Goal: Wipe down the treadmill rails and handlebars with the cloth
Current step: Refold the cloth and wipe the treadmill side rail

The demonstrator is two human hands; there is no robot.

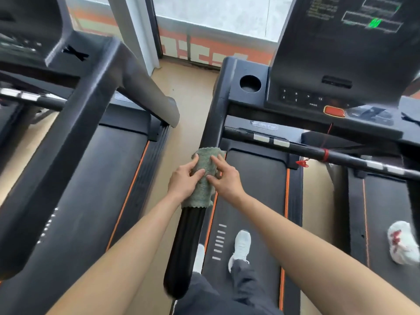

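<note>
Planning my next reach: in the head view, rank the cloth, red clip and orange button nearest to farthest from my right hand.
1. cloth, touched by the right hand, on the handrail.
2. red clip, to the right, under the crossbar.
3. orange button, ahead-right on the console.

A green cloth [200, 194] lies draped over the black handrail [187, 237] left of the treadmill belt [252, 196]. The left hand [183, 181] grips the cloth around the rail; the right hand [226, 180] presses fingertips against its right side.
</note>
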